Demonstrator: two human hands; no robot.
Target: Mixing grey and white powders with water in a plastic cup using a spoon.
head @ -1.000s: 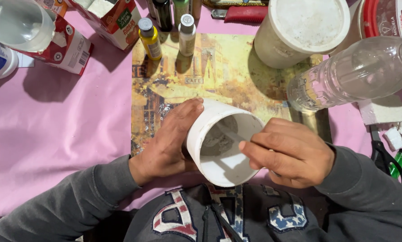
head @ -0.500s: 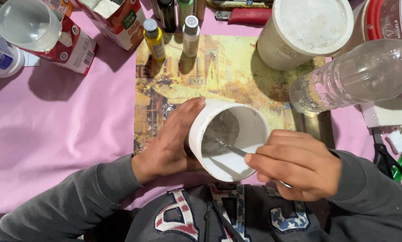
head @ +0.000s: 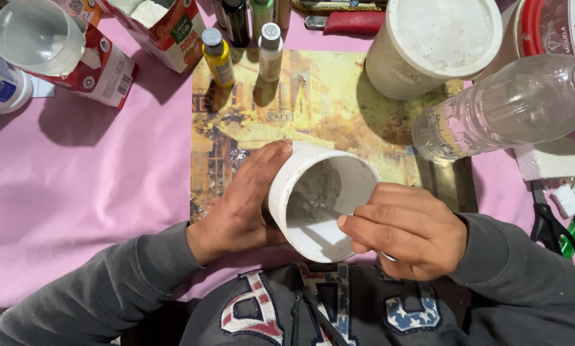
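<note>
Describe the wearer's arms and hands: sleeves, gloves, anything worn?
Both hands are bare: no gloves, and no rings or watch visible on the left hand or right hand. Both arms wear long grey sweatshirt sleeves ending in ribbed cuffs at the wrists. The sweatshirt chest carries sewn-on letter patches in red, white and blue.

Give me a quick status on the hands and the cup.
Left hand grips white cup, tilted. Right hand holds thin stick inside it. Clear bottle lies close behind.

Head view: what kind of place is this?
Probably a home craft table: small paint bottles, scissors and cut cartons on a pink cloth, while both hands stir in a white container.
</note>
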